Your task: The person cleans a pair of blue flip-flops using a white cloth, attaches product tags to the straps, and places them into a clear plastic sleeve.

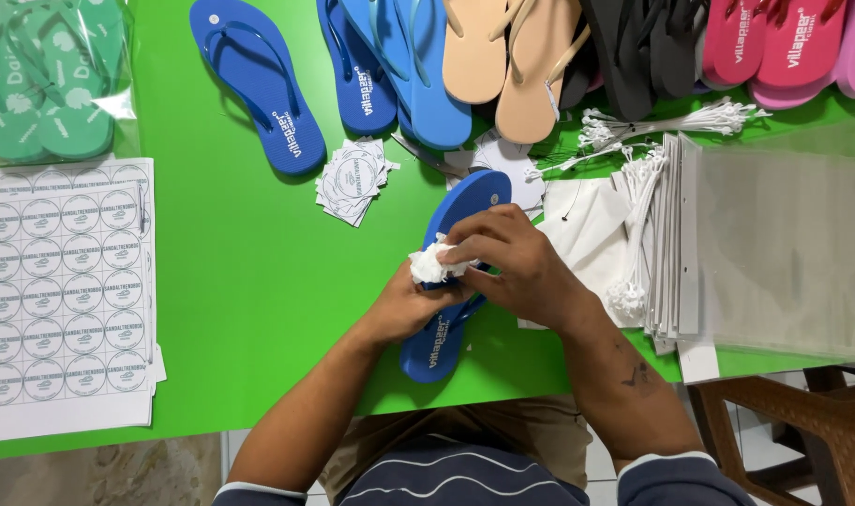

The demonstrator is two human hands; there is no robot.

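Note:
A blue flip-flop (462, 208) lies slanted on the green table (259, 281), toe end away from me. My left hand (404, 305) grips it from the left around the middle, under the strap. A crumpled white tissue (432, 264) is pinched in my right hand (512, 258) and pressed on the sandal's top surface near the strap. The heel end (427, 351) pokes out toward me below both hands.
Blue, tan, black and pink flip-flops line the far edge. Green ones in a plastic bag (48, 80) sit far left, above sheets of round stickers (62, 290). Cut square labels (352, 178), white tag fasteners (634, 187) and clear bags (784, 244) lie nearby. A brown chair (802, 431) stands right.

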